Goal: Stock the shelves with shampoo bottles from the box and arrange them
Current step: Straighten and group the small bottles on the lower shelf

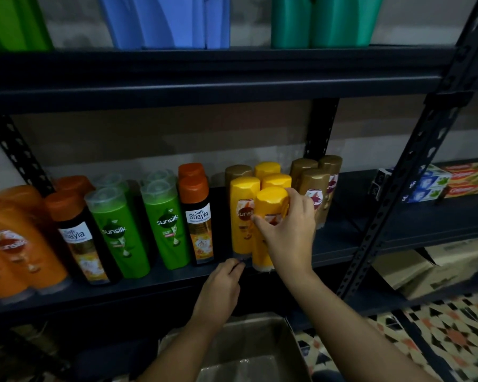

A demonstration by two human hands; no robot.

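- A dark metal shelving unit (232, 86) is filling the dim view, standing before a pale wall; a patterned floor (439, 340) is showing at lower right.
- The middle shelf (370, 238) is carrying rows of shampoo bottles — from the left, orange bottles (14, 244), black Safi Shayla bottles (80, 241), green Sunsilk bottles (166, 224), a further Shayla pair (199, 221), a yellow group (244, 216) and gold-capped bottles (315, 188).
- The right hand (290, 232) is gripping the front yellow bottle (268, 216) just below its cap, thumb on the label side and fingers wrapping round the far side.
- That bottle is standing at the front edge of the middle shelf, touching the yellow bottle to its left; whether its base is fully seated cannot be told.
- The left hand (221, 285) is reaching toward the shelf edge just below the yellow group, fingers curling loosely — it is holding nothing visible.
- An open box (260, 340) is sitting beneath the forearms, its interior looking dark and blurred.
- Toothpaste cartons (447, 180) are lying stacked on the neighbouring shelf at right.
- Large green (11, 20), blue (163, 20) and teal containers (326, 20) are standing on the upper shelf.
- A cardboard carton (425, 268) is resting on a lower shelf at right.
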